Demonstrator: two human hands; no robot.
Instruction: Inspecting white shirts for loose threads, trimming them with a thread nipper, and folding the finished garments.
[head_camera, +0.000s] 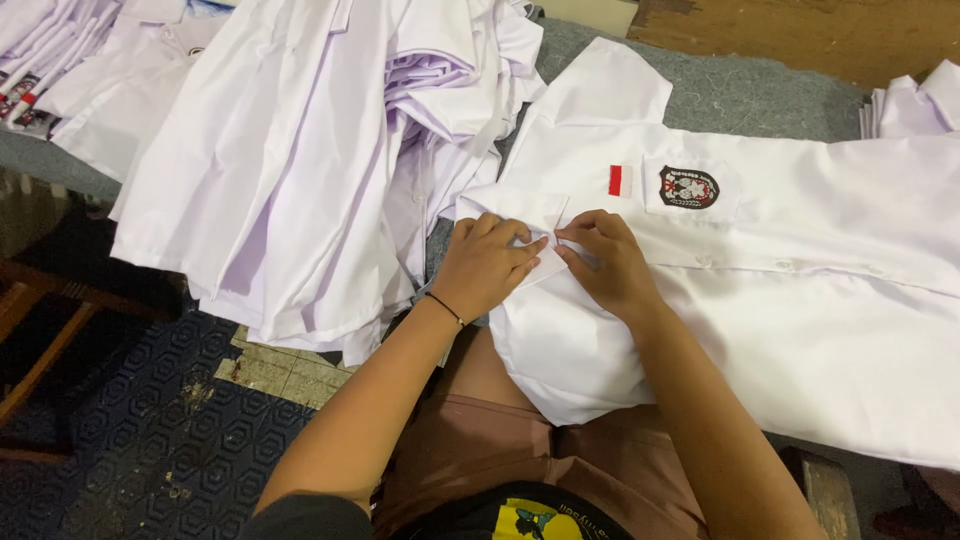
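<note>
A white short-sleeved shirt (800, 260) lies spread on a grey padded table (740, 95), with a red-and-white patch and a dark round emblem on its chest pocket. My left hand (485, 265) and my right hand (605, 262) meet at the shirt's collar (515, 205), fingertips pinching the fabric there. A thin dark band circles my left wrist. The shirt's lower part hangs over the table edge onto my lap.
A large heap of white shirts (300, 150) covers the table's left side. More folded white shirts (910, 100) sit at the far right. A wooden board (800, 30) lies behind. Dark patterned floor (150, 430) and a wooden chair frame (40, 340) are at left.
</note>
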